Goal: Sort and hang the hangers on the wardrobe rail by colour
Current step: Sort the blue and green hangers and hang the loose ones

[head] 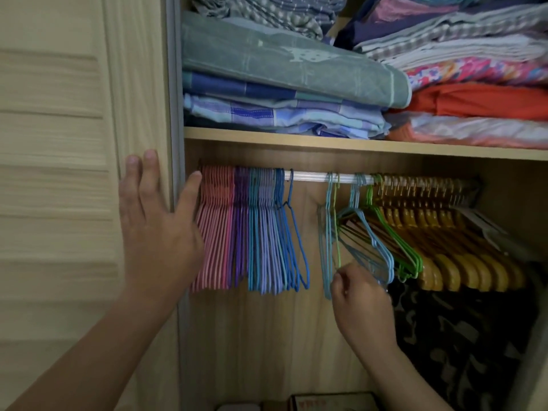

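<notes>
**Thin wire hangers, lifted by the hook or held at the lower bar**

A light wooden wardrobe is seen, with a shelf of folded bedding above a silver metal rail. On the rail, at the left, tightly packed thin coated-wire hangers are grouped by colour: pink, purple, then blue. After a bare stretch, loose pale blue wire hangers and bright green wire hangers are mixed and tilted, touching thick amber wooden hangers at the right.

The left hand is spread flat with straight fingers against the door edge and the pink group, holding nothing. The right hand is curled at the lower ends of the pale blue hangers; a pinch seems likely.

The wire hangers are judged light, springy and prone to tangling, with a slick coating. Each is best taken singly by the neck below the hook, lifted clear, and slid along.
</notes>
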`<state>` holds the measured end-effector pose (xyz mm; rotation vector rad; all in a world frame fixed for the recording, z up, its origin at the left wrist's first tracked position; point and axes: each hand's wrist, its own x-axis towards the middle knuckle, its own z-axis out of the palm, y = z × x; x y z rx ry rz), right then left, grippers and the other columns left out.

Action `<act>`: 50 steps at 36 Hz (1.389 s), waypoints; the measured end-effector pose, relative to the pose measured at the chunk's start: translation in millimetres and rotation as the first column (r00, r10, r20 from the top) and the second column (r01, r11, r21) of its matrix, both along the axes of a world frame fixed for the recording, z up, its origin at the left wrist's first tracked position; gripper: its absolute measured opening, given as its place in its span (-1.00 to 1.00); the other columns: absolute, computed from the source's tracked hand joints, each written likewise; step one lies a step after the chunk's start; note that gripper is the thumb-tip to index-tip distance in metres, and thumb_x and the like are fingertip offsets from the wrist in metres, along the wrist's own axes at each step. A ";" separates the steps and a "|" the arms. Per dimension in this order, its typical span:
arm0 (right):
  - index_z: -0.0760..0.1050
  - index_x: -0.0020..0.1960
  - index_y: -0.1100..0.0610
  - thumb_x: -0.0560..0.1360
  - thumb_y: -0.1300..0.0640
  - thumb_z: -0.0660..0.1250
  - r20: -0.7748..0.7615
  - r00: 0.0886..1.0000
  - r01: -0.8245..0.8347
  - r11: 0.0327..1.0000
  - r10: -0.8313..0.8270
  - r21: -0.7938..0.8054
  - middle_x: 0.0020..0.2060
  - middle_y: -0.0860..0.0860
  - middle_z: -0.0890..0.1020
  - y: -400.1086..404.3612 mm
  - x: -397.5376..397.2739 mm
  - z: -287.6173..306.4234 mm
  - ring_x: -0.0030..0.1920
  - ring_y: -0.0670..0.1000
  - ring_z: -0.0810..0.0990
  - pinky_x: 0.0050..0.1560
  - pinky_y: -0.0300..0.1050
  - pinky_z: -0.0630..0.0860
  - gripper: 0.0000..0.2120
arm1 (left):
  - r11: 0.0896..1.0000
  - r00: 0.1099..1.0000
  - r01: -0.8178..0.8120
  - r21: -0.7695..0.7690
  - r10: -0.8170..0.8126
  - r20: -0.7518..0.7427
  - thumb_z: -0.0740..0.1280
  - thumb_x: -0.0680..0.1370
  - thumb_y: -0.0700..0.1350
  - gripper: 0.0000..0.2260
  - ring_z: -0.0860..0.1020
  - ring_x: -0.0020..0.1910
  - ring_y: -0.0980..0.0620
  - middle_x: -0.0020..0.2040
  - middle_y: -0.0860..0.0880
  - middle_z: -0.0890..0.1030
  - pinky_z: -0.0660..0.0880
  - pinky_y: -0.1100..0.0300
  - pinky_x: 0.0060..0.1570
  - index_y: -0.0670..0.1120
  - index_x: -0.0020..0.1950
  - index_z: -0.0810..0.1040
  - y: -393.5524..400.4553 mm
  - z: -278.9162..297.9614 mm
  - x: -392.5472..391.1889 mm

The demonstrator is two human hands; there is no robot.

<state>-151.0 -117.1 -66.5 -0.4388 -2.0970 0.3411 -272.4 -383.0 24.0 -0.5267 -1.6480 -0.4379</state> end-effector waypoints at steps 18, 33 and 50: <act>0.47 0.10 0.05 0.59 -0.25 0.25 0.201 0.968 0.177 0.978 -0.152 -0.113 -0.17 -0.07 0.55 10.4 -21.6 -42.0 -0.31 -0.02 0.50 -0.39 -0.13 0.27 -0.64 | 1.000 1.000 0.020 0.003 -0.020 -0.002 0.22 0.53 -0.34 -0.58 0.08 0.57 -0.47 0.57 -0.44 0.16 0.08 -0.32 0.55 -0.18 0.37 0.58 -1.5 -1.5 0.2; 0.47 -0.16 0.20 0.40 0.31 0.48 0.074 0.971 0.217 0.968 -0.227 0.126 -0.35 0.07 0.49 22.2 -27.1 -31.9 -0.56 0.14 0.45 -0.60 -0.16 0.30 -0.82 | 1.000 0.999 0.022 0.015 -0.022 -0.028 0.27 0.53 -0.34 -0.63 0.11 0.56 -0.48 0.56 -0.44 0.18 0.09 -0.31 0.55 -0.17 0.32 0.60 0.0 -1.8 -1.4; 0.52 0.20 0.11 0.67 0.01 0.25 0.096 0.995 0.021 0.999 -0.024 0.036 -0.07 0.04 0.66 8.8 -33.5 -25.5 -0.14 0.18 0.64 -0.31 -0.07 0.27 -0.79 | 0.999 0.999 0.029 0.013 -0.029 -0.018 0.23 0.52 -0.35 -0.59 0.10 0.56 -0.47 0.56 -0.43 0.18 0.08 -0.31 0.56 -0.16 0.32 0.62 -0.4 -1.7 0.7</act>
